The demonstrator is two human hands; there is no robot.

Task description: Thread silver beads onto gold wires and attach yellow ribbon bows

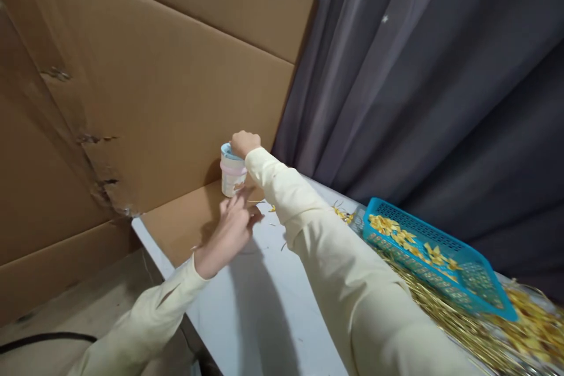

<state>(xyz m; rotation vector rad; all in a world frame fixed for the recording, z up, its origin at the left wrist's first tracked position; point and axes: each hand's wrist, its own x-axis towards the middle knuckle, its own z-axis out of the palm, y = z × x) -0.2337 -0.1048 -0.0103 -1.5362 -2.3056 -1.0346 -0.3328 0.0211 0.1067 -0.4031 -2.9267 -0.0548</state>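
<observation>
A white cup with a pale blue rim and a pink band stands on the cardboard at the table's far end. My right hand is closed at the cup's rim, knuckles up. Its fingertips are hidden, so whether it grips the rim or something small there does not show. Just in front of the cup is my left hand, its thumb and fingers apart. A thin yellowish stem shows beyond that thumb; I cannot tell whether it touches the hand.
Tall cardboard walls the far and left sides. A dark curtain hangs on the right. Along the table's right edge are a blue basket of yellow flower pieces, gold strands and loose yellow pieces. Small scraps dot the white table.
</observation>
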